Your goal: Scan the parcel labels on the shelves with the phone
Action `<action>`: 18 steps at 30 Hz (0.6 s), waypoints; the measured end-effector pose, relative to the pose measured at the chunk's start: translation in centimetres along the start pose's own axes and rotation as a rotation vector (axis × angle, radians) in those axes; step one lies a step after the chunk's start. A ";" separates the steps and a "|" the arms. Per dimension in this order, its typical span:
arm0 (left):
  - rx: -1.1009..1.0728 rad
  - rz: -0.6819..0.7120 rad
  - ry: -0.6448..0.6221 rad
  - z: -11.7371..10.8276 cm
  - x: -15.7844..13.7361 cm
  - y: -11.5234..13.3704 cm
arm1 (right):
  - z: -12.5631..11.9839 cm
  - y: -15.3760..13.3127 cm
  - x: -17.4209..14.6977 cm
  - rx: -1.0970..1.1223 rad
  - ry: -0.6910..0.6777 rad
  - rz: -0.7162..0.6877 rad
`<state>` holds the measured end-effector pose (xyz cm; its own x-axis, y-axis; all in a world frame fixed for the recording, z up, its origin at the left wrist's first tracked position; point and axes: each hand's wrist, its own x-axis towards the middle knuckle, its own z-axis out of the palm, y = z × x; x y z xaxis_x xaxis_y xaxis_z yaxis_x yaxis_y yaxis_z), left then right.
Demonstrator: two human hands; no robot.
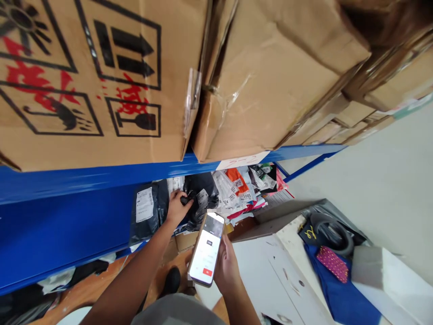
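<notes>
My right hand [227, 264] is wrapped round a smartphone [207, 248], its lit screen facing up with a red button near the bottom. My left hand [178, 206] reaches onto the blue shelf and pinches the bunched plastic of a black parcel [203, 192]. Left of that hand lies another black parcel [145, 205] with a white label. To the right, white mailing bags [230, 192] with printed numbers are heaped together, and an orange bag [237, 180] lies among them.
Large cardboard boxes [264, 90] fill the upper shelf, above its blue beam [152, 177]. On the right stands a white cabinet [267, 266]; beside it are a dark blue cloth [352, 289] and a white box [392, 280]. More bags lie on the lower level at left.
</notes>
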<state>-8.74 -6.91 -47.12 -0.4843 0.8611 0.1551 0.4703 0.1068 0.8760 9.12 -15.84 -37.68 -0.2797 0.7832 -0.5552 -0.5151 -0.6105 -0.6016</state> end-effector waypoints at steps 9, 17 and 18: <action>0.088 0.054 -0.126 0.9 -0.5 0.6 | -2.6 -1.3 -1.5 0.023 -0.141 0.047; 0.236 0.032 -0.106 1.2 -0.9 2.7 | -2.5 -1.5 -3.0 0.030 -0.322 0.165; 0.249 0.021 -0.104 0.9 -0.8 2.6 | -2.6 -1.4 -2.7 -0.005 -0.330 0.160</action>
<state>-6.48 -6.82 -45.43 -0.4006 0.9093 0.1128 0.6523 0.1966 0.7320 12.68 -17.42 -36.88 -0.6035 0.6729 -0.4278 -0.4400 -0.7285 -0.5250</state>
